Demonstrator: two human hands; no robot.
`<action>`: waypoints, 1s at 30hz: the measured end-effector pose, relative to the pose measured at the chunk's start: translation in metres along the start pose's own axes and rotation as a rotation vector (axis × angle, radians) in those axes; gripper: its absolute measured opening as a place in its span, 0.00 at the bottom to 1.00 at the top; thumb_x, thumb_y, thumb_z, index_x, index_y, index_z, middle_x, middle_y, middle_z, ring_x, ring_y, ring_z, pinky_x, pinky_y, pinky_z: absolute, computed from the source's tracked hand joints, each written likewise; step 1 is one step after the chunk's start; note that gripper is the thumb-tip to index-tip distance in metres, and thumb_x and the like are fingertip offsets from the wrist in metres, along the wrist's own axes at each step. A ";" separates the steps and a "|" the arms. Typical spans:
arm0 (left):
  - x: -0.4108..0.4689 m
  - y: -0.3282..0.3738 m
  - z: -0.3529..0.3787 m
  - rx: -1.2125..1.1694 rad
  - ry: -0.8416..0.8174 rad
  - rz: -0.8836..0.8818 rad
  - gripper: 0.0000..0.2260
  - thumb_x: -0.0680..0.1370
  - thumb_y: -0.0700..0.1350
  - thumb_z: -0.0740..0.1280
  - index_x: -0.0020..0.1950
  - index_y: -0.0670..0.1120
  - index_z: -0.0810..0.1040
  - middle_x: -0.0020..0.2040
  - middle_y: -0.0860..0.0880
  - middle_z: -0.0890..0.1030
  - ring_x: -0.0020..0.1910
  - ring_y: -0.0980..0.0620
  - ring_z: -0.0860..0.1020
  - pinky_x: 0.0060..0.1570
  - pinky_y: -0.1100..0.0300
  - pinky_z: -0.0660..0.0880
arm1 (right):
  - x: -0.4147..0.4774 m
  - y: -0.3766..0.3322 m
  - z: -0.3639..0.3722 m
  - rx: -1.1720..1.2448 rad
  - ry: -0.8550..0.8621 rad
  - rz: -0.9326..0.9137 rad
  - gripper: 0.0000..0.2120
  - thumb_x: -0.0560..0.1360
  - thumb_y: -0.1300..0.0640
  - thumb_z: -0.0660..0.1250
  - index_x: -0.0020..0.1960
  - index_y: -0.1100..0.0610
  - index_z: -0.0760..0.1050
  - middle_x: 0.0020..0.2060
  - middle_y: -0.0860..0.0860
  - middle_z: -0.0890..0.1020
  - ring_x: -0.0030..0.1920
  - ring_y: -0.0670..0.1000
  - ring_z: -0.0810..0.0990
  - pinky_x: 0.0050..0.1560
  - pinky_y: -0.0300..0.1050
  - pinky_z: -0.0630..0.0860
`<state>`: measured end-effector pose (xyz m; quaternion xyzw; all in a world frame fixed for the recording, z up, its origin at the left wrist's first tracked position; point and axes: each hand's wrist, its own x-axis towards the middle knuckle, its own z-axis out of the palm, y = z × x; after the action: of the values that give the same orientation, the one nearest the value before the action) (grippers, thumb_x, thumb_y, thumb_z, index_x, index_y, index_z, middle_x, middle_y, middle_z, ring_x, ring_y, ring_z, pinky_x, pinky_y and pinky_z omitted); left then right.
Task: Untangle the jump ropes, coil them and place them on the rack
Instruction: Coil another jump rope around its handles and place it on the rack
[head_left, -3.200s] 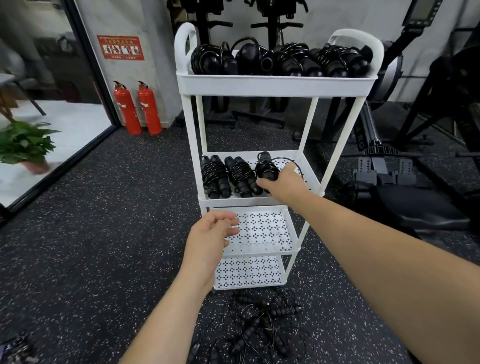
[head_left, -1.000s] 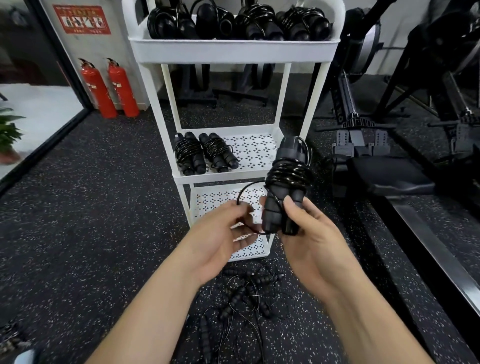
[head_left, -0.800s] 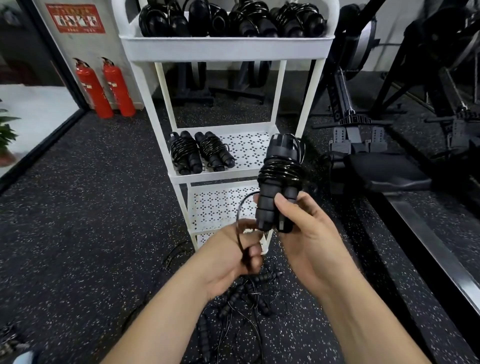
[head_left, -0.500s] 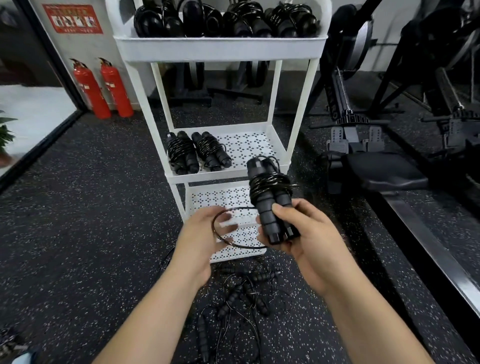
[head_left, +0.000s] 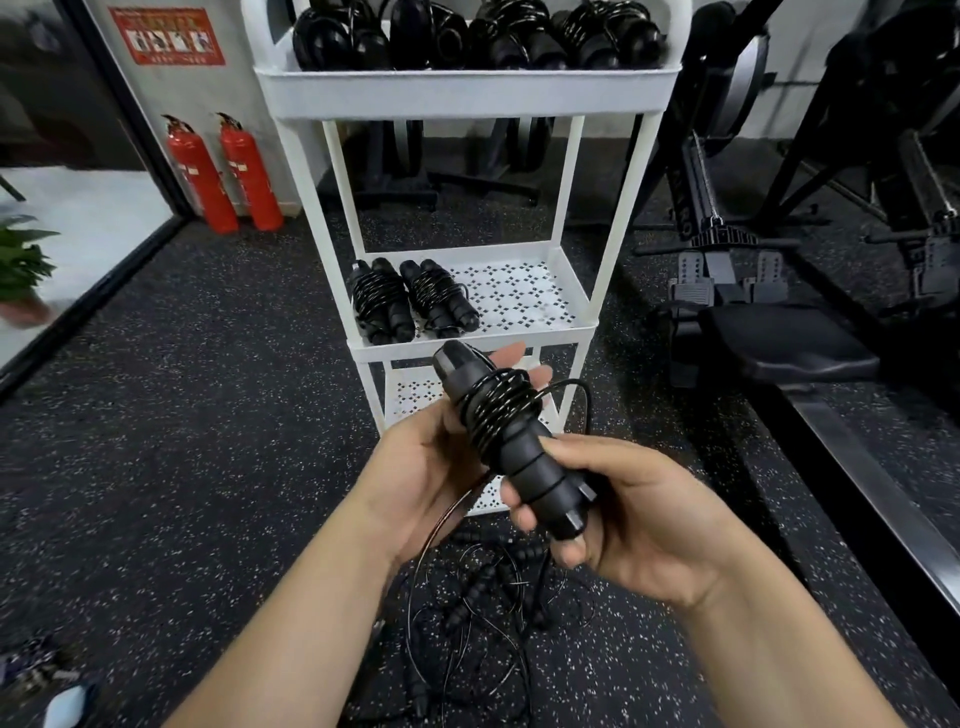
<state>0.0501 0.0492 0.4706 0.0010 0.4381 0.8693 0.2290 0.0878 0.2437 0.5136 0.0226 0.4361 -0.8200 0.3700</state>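
Black cord is wound round the paired handles of the jump rope (head_left: 511, 441), which is held in front of the rack (head_left: 467, 93), just below its middle shelf (head_left: 571, 332) in the view. The right hand (head_left: 639, 525) grips the handles' lower ends, its fingers curled round them and the thumb on top. The left hand (head_left: 431, 467) lies behind the coil and cups it with fairly straight fingers. I cannot tell whether its thumb pins the cord. A loose tail of cord (head_left: 579, 395) bows out towards the rack.

The step in hand looks like finishing the wrap. Keep the right grip firm so the handles stay side by side. Feed the slack under light tension, lay each turn beside the last, and tuck the end under a turn so that nothing springs open. The bundle then belongs on the middle shelf, next to the two coiled ropes (head_left: 410, 306) already there. The tangled ropes (head_left: 493, 597) on the floor (head_left: 208, 415) at the rack's foot are still to be sorted.

Half a second ago the left hand held a wide loop of cord away from the bundle, which stood more upright. Now that hand is against the coil, the loop is mostly taken up, and the bundle leans towards the rack.
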 end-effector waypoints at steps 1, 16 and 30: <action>0.001 0.000 0.001 -0.062 -0.093 -0.026 0.24 0.85 0.49 0.53 0.75 0.47 0.78 0.75 0.38 0.77 0.75 0.36 0.74 0.73 0.41 0.71 | 0.000 0.000 0.000 0.005 -0.020 0.010 0.15 0.78 0.57 0.71 0.61 0.65 0.85 0.49 0.65 0.83 0.41 0.56 0.84 0.28 0.42 0.81; 0.012 -0.013 -0.005 0.100 -0.027 -0.162 0.14 0.85 0.42 0.61 0.62 0.41 0.84 0.44 0.44 0.81 0.37 0.48 0.73 0.34 0.58 0.73 | -0.003 -0.001 -0.004 -0.160 -0.008 -0.046 0.15 0.82 0.60 0.72 0.65 0.67 0.79 0.53 0.68 0.84 0.45 0.58 0.86 0.33 0.46 0.86; 0.008 -0.016 -0.008 1.011 0.159 0.104 0.11 0.86 0.56 0.66 0.48 0.59 0.86 0.32 0.57 0.74 0.31 0.53 0.68 0.34 0.57 0.64 | 0.002 -0.006 -0.019 -0.295 0.462 -0.393 0.22 0.78 0.55 0.73 0.69 0.59 0.73 0.56 0.69 0.85 0.45 0.58 0.85 0.32 0.48 0.79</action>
<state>0.0478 0.0544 0.4516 0.0672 0.8192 0.5562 0.1222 0.0774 0.2584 0.5050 0.0694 0.6182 -0.7771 0.0956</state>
